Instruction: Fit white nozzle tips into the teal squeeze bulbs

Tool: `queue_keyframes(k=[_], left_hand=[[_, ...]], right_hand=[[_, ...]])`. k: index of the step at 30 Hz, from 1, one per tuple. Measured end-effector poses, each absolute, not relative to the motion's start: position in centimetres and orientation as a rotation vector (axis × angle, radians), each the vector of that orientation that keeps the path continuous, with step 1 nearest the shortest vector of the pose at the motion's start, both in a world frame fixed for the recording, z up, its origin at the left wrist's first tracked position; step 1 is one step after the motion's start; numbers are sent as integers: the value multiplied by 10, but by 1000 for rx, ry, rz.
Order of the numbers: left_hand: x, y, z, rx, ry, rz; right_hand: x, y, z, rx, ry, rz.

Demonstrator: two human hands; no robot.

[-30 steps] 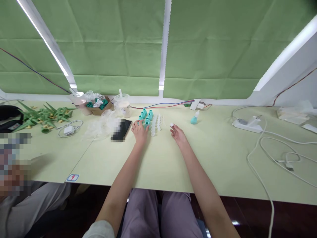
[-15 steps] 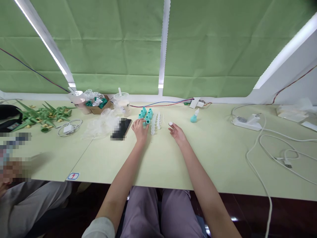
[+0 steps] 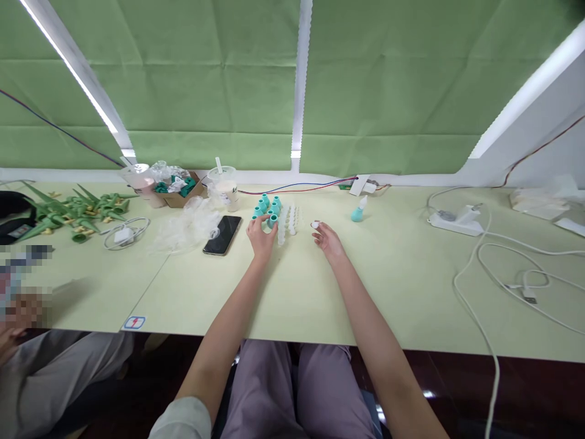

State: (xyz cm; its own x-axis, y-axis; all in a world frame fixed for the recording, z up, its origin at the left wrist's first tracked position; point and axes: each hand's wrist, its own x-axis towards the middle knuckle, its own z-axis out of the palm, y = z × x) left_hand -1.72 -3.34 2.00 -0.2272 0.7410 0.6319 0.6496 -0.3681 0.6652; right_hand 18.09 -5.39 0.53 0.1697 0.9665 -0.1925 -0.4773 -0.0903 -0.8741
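Observation:
My left hand (image 3: pixel 261 239) has its thumb and forefinger closed round the nearest teal bulb (image 3: pixel 273 220), whose open neck points up. More teal bulbs (image 3: pixel 265 200) stand in two rows just behind it. Right beside them runs a row of translucent white nozzles (image 3: pixel 281 228), with smaller white pieces (image 3: pixel 293 221) lined up to its right. My right hand (image 3: pixel 329 244) pinches a small white round piece (image 3: pixel 315 225) between thumb and fingertips, above the table. Farther right stands a teal bulb with a white nozzle on top (image 3: pixel 359 210).
A phone (image 3: pixel 222 235) and crumpled clear plastic bags (image 3: pixel 187 227) lie left of my left hand. Behind are drink cups (image 3: pixel 225 190) and a small cardboard box (image 3: pixel 183 198). Green plastic parts (image 3: pixel 82 210) lie far left, near another person's hand (image 3: pixel 22 311). A power strip (image 3: pixel 456 224) with white cables is at right.
My left hand has shifted slightly and its fingers now sit closer round the nearest teal bulb. The white piece in my right hand has tilted a little. The view has moved slightly.

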Motion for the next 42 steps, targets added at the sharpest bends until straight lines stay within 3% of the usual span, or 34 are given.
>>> queue_keyframes(k=[5, 11, 15, 42], left_hand=[[-15, -34, 19, 1888, 1719, 1653], [-19, -28, 13, 1794, 1619, 1635], [-22, -23, 9, 1668, 1528, 1607], [-28, -18, -7, 1790, 1613, 1453]], right_hand=[[180, -55, 7, -1177, -853, 1157], [177, -61, 6, -1664, -1262, 559], [175, -61, 1, -1800, -1460, 367], [178, -58, -6, -1836, -1642, 272]])
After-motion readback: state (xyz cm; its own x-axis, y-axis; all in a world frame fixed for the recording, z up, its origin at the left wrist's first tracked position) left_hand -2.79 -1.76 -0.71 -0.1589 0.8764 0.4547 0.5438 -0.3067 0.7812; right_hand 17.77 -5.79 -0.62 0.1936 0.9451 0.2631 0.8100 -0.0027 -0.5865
